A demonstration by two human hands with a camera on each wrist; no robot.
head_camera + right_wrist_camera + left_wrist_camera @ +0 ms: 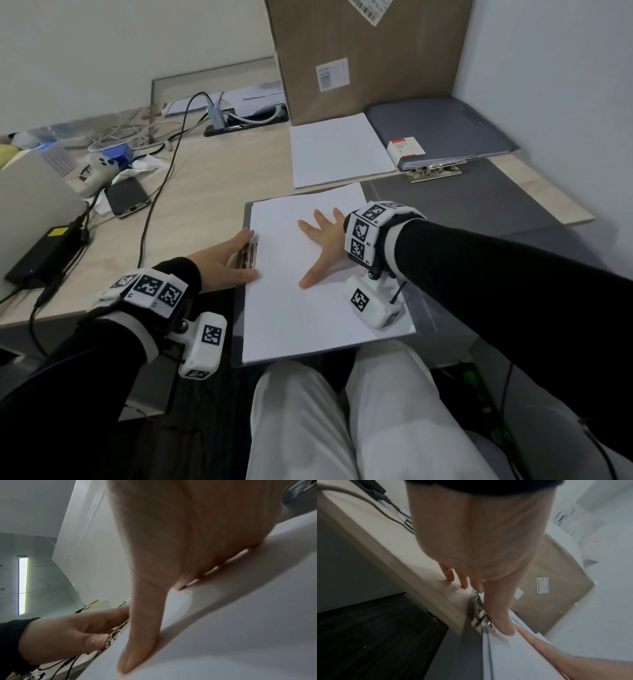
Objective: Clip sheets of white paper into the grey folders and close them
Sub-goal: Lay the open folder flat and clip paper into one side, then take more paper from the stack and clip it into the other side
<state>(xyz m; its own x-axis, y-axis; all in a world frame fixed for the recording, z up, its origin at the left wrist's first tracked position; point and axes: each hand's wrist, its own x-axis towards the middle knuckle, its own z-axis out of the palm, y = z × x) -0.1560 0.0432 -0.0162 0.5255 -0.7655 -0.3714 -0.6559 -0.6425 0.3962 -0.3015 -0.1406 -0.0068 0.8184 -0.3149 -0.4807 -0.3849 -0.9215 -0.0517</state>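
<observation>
An open grey folder (238, 329) lies at the table's near edge with a white sheet (308, 318) on it. My right hand (317, 248) lies flat on the sheet, fingers spread; its thumb (133, 649) presses the paper. My left hand (250, 255) rests at the metal clip (247, 262) on the folder's left edge. In the left wrist view its thumb (503, 622) lies straight along the clip (476, 609) down to the paper's edge, while its other fingertips touch the table and the clip's far end.
A stack of white paper (339, 150) lies behind the folder. Closed grey folders (442, 126) with a small red-and-white box (406, 149) sit back right, before a cardboard box (363, 58). A dark grey panel (462, 205) lies right. Cables, a phone (126, 197) and a power brick (44, 253) crowd the left.
</observation>
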